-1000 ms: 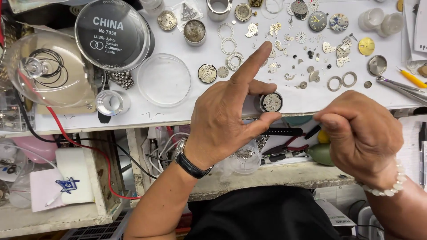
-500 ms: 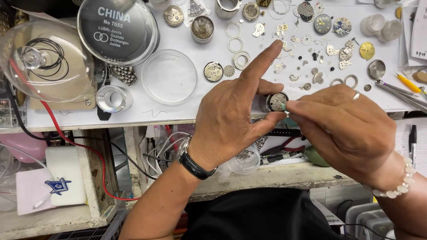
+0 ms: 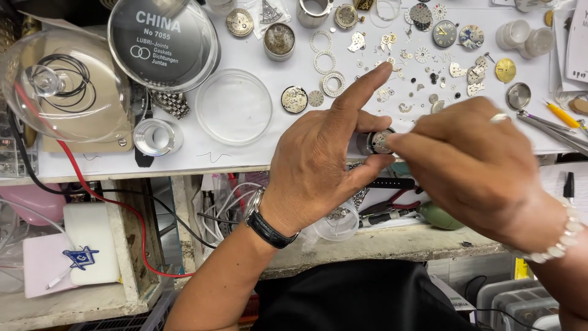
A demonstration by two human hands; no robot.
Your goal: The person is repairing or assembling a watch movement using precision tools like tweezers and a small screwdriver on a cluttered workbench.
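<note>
My left hand [image 3: 324,159] grips a small round watch movement holder [image 3: 376,141] over the front edge of the white workbench [image 3: 245,153], its index finger stretched out straight. A dark watch sits on that wrist. My right hand [image 3: 471,165] has its fingertips pinched against the round metal part in the holder; whatever it pinches is too small to see. It wears a ring and a white bead bracelet.
Several loose gears, dials and rings [image 3: 422,55] lie scattered on the bench. A clear round dish [image 3: 234,107], a big round tin lid [image 3: 162,43], a glass dome [image 3: 61,92] and a small jar [image 3: 153,136] stand left. Tweezers [image 3: 551,130] lie right. Red and black cables [image 3: 92,184] hang below.
My right hand has come in from the lower right and its fingertips now touch the part held in my left hand. The view has shifted slightly closer.
</note>
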